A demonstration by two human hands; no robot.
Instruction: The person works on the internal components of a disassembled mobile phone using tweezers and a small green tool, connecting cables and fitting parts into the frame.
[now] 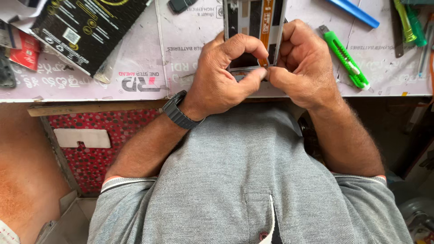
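An opened phone (253,27) lies on the white work mat (190,49), its back off, showing dark inner parts and an orange flex strip. My left hand (224,74), with a dark watch on the wrist, pinches at the phone's near end. My right hand (303,63) presses against it from the right, fingertips meeting those of the left at the lower edge of the phone. Whatever small part sits between the fingertips is hidden.
A green utility knife (346,58) lies right of my right hand. A blue pen (355,11) and green-handled tools (409,22) sit at the far right. A black printed package (81,29) and a red packet (25,52) lie at the left. A red dotted drawer (97,144) is open below the table edge.
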